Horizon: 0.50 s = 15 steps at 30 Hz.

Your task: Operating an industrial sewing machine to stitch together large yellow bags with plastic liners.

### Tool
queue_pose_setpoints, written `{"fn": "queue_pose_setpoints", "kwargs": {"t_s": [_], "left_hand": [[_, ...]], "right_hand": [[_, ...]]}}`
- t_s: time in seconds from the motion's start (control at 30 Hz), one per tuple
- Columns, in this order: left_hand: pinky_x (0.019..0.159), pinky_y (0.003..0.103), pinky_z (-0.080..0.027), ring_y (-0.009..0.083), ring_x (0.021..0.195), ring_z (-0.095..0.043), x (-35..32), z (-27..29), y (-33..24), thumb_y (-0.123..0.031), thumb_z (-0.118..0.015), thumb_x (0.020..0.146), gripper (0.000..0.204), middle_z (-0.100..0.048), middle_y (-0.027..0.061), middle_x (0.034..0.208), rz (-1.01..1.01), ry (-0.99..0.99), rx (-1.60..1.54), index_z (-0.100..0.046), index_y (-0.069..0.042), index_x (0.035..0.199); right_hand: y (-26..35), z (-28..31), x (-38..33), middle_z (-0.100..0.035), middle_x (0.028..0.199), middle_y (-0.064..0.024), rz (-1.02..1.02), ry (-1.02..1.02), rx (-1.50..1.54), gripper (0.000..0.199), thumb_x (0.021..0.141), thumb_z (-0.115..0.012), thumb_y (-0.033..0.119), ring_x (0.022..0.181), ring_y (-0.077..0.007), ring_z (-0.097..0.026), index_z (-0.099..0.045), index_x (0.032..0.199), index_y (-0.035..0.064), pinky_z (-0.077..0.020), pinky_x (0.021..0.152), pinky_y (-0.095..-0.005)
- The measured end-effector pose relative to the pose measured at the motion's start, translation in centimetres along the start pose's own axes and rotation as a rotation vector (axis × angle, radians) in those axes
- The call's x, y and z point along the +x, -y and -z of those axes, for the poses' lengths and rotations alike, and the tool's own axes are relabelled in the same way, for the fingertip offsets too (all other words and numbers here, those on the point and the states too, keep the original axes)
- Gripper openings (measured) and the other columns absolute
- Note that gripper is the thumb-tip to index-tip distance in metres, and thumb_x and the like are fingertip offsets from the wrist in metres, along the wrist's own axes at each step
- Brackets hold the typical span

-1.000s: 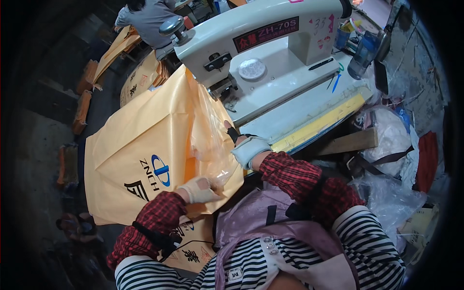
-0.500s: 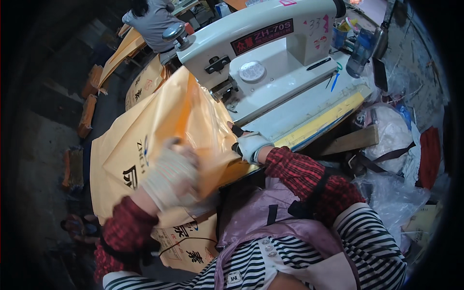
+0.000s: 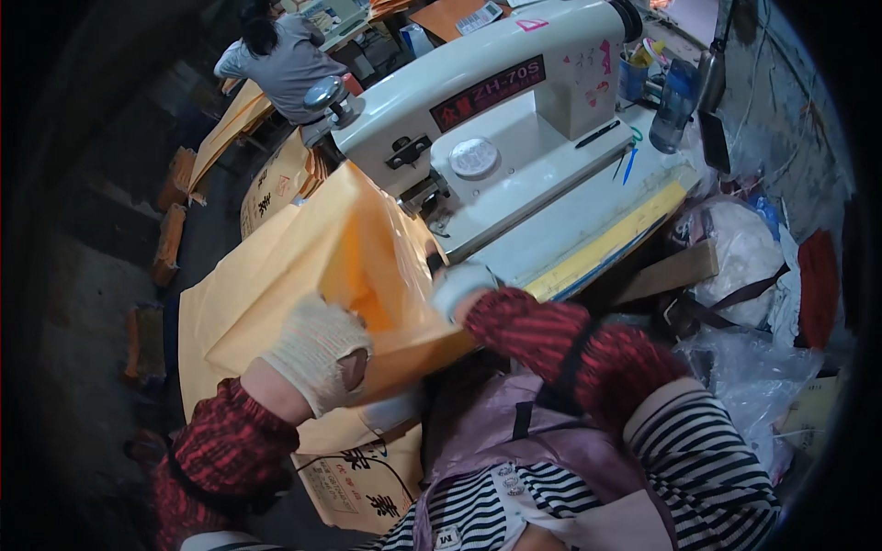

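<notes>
A large yellow-tan sack (image 3: 266, 275) lies spread in front of me, its glossy upper layer lifted and creased. My left hand (image 3: 322, 354), in a pale knit glove, has its fingers curled at the sack's near part; their tips are hidden. At the sack's right edge, just below the needle end of a white sewing machine (image 3: 574, 96), my right hand (image 3: 462, 286) grips the material. It wears a light glove, and a dark covering shows on a finger. Below the left hand hangs another printed sack (image 3: 354, 491).
Pens, a blue bottle (image 3: 675, 106) and a dark phone (image 3: 714, 142) lie on the machine table's right. A yellow strip (image 3: 611, 239) lines its front edge. Plastic bags (image 3: 744, 376) crowd the right side. A person (image 3: 285, 64) sits beyond the machine, near stacked sacks (image 3: 276, 188).
The sack's raised peak has dropped, and its printed marks are now covered. My left hand has moved slightly down and is less blurred. My right hand has shifted a little left.
</notes>
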State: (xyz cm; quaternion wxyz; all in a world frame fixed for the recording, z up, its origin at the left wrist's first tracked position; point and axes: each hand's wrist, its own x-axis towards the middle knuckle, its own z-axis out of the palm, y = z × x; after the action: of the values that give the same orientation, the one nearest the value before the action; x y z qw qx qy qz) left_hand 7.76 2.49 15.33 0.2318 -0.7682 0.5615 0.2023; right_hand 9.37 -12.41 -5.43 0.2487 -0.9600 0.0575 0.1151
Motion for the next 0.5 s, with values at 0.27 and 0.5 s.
{"fn": "queue_pose_setpoints", "kwargs": {"t_s": [0.27,0.5], "left_hand": [[0.051,0.04,-0.047,0.03,0.059,-0.061,8.4,-2.9,-10.0,-0.019,-0.059,0.065,0.013,-0.059,0.0126,0.06,-0.365,-0.141,-0.32,-0.063,-0.007,0.062],[0.047,0.042,-0.043,0.0315,0.054,-0.059,3.0,3.6,-2.4,-0.018,-0.06,0.064,0.01,-0.058,0.0116,0.054,-0.155,0.03,-0.136,-0.065,-0.011,0.061]], "right_hand": [[-1.9,-1.7,0.9,-0.064,0.094,-0.0217,0.156,0.02,0.28,0.04,0.08,-0.05,0.038,0.086,-0.035,-0.062,-0.064,0.092,0.0019,-0.0491,0.077,-0.0392],[0.4,1.4,-3.0,-0.064,0.095,-0.0216,-0.064,0.212,0.078,0.064,0.089,-0.038,0.028,0.081,-0.0333,-0.064,-0.009,0.144,0.0103,-0.0492,0.07,-0.0434]]}}
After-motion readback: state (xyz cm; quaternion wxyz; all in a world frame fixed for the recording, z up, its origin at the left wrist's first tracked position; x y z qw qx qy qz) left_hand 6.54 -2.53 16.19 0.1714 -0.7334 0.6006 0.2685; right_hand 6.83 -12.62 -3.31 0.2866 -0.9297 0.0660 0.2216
